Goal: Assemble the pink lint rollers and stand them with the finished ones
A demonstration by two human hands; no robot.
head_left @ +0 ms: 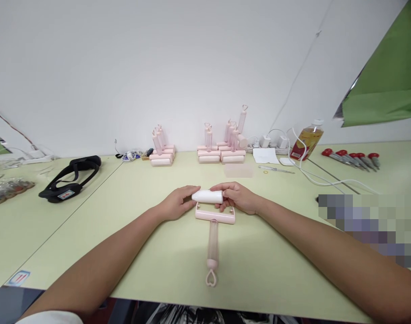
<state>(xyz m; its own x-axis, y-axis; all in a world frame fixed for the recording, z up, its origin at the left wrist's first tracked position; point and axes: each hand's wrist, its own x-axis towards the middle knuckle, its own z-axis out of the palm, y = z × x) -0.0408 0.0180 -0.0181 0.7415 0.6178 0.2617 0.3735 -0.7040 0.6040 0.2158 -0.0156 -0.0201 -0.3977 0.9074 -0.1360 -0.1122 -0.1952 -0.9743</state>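
A pink lint roller frame (214,219) lies flat on the pale green table (151,252), its long handle pointing toward me and ending in a heart-shaped loop. A white roll (207,196) sits over the frame's cradle. My left hand (177,202) pinches the roll's left end. My right hand (237,197) grips its right end, with fingers curled over the frame's edge. Both hands hold the roll together.
Several assembled pink rollers stand in stacks (162,151) (225,144) at the back. A black headset (70,177) lies at left. At right are an amber bottle (306,140), white cables (313,175), red-handled screwdrivers (352,158) and a power strip (273,143).
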